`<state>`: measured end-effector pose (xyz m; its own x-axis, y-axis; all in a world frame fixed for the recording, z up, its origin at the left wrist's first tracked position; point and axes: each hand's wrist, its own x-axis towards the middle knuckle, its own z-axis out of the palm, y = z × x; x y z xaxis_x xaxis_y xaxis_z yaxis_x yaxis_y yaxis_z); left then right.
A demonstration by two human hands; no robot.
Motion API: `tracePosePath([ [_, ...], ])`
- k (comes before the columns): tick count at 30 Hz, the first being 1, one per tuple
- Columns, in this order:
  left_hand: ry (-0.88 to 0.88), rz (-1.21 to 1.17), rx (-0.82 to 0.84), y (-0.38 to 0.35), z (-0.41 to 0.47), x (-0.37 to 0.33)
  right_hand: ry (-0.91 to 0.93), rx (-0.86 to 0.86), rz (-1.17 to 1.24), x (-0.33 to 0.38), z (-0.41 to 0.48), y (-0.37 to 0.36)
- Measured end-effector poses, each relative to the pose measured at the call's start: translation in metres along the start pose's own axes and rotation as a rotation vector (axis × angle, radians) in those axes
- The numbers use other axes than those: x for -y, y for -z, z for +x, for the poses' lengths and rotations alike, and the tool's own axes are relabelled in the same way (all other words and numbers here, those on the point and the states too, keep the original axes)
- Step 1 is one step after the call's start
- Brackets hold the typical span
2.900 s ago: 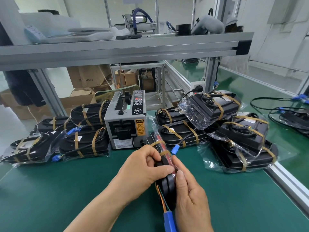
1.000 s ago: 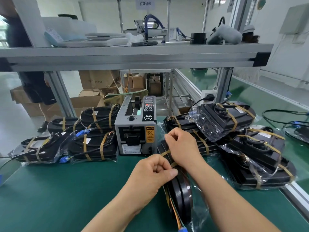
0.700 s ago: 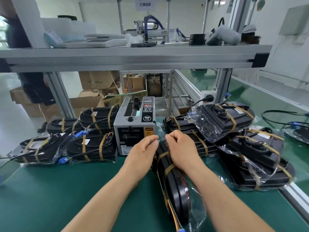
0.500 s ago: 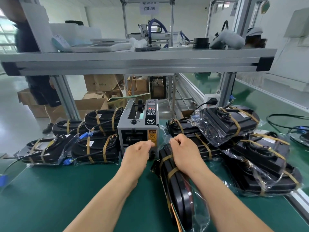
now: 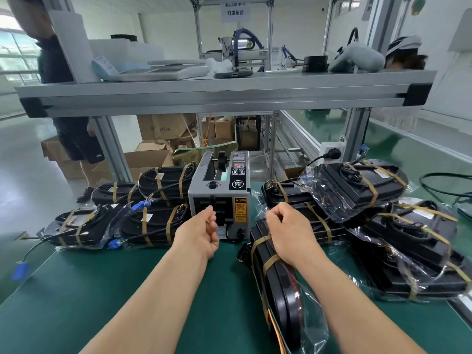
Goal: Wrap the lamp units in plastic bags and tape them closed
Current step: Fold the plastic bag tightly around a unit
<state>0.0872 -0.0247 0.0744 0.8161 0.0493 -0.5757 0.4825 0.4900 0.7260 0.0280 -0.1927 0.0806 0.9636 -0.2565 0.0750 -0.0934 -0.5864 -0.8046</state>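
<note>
Lamp unit (image 5: 278, 290): black, standing on its long edge on the green surface (image 5: 102, 290), right of centre; its far end lies just in front of the tape dispenser (image 5: 219, 198).
Plastic bag (image 5: 315, 318): clear film around the unit, bulging loose on its near right side.
Tape bands (image 5: 270, 260): two tan strips cross the unit's far half.
Right hand (image 5: 288, 231): rests on the unit's top edge above the bands, fingers curled tight over the far end, gripping it.
Left hand (image 5: 201, 231): palm turned inward, fingers loosely curled, thumb and forefinger at the dispenser's front slot; I cannot tell whether they pinch any tape.
Dispenser: grey box with a yellow caution label, at the back between the two hands.
Left pile (image 5: 153, 221): bagged, banded units stacked left of the dispenser.
Right pile (image 5: 362, 185): more bagged units heaped right of it, some tilted.
Shelf (image 5: 224, 93): aluminium, overhead.
</note>
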Motion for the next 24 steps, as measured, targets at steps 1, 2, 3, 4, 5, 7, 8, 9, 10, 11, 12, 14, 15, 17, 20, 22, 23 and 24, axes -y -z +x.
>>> tracePosePath([
  [1, 0.014, -0.005, -0.004, -0.003, 0.0, 0.0, -0.002, 0.0, 0.005, 0.0, -0.001, 0.0],
  [2, 0.024, -0.019, -0.013, -0.006, 0.001, 0.0, -0.001, 0.0, 0.007, 0.001, -0.001, 0.001],
  [3, 0.031, -0.044, -0.027, -0.009, 0.002, 0.0, 0.0, 0.002, 0.007, 0.001, -0.001, 0.001],
  [4, 0.033, -0.071, -0.044, -0.012, 0.003, 0.001, 0.003, 0.003, 0.007, 0.001, -0.002, 0.001],
  [5, 0.028, -0.094, -0.066, -0.015, 0.004, 0.001, 0.005, 0.003, 0.006, 0.001, -0.002, 0.001],
  [7, 0.007, -0.138, -0.103, -0.019, 0.005, 0.0, 0.006, 0.004, 0.006, 0.001, -0.002, 0.001],
  [8, -0.011, -0.15, -0.114, -0.019, 0.005, 0.001, 0.007, 0.003, 0.007, 0.001, -0.002, 0.002],
  [9, -0.041, -0.154, -0.119, -0.018, 0.005, 0.002, 0.008, 0.003, 0.009, 0.0, -0.001, 0.002],
  [10, -0.075, -0.141, -0.108, -0.017, 0.003, 0.003, 0.009, 0.002, 0.009, 0.0, -0.001, 0.002],
  [11, -0.119, -0.113, -0.093, -0.015, 0.0, 0.006, 0.01, 0.002, 0.008, 0.0, -0.001, 0.003],
  [12, -0.168, -0.069, -0.071, -0.013, -0.004, 0.008, 0.012, 0.004, 0.009, -0.001, -0.002, 0.003],
  [14, -0.274, 0.058, 0.039, -0.008, -0.017, 0.012, 0.015, 0.009, 0.02, 0.0, -0.003, 0.003],
  [15, -0.319, 0.154, 0.132, -0.006, -0.024, 0.013, 0.016, 0.01, 0.029, 0.0, -0.003, 0.003],
  [17, -0.401, 0.379, 0.335, -0.005, -0.037, 0.014, 0.011, 0.006, 0.062, 0.001, -0.003, 0.003],
  [20, -0.507, 0.695, 0.458, -0.008, -0.047, 0.013, 0.002, -0.001, 0.103, 0.0, -0.004, 0.003],
  [22, -0.571, 0.834, 0.455, -0.012, -0.047, 0.014, 0.002, -0.008, 0.1, 0.001, -0.004, 0.003],
  [23, -0.588, 0.87, 0.457, -0.014, -0.046, 0.014, 0.002, -0.01, 0.096, 0.001, -0.004, 0.003],
  [24, -0.594, 0.89, 0.459, -0.016, -0.045, 0.014, 0.0, -0.009, 0.089, 0.001, -0.004, 0.003],
])
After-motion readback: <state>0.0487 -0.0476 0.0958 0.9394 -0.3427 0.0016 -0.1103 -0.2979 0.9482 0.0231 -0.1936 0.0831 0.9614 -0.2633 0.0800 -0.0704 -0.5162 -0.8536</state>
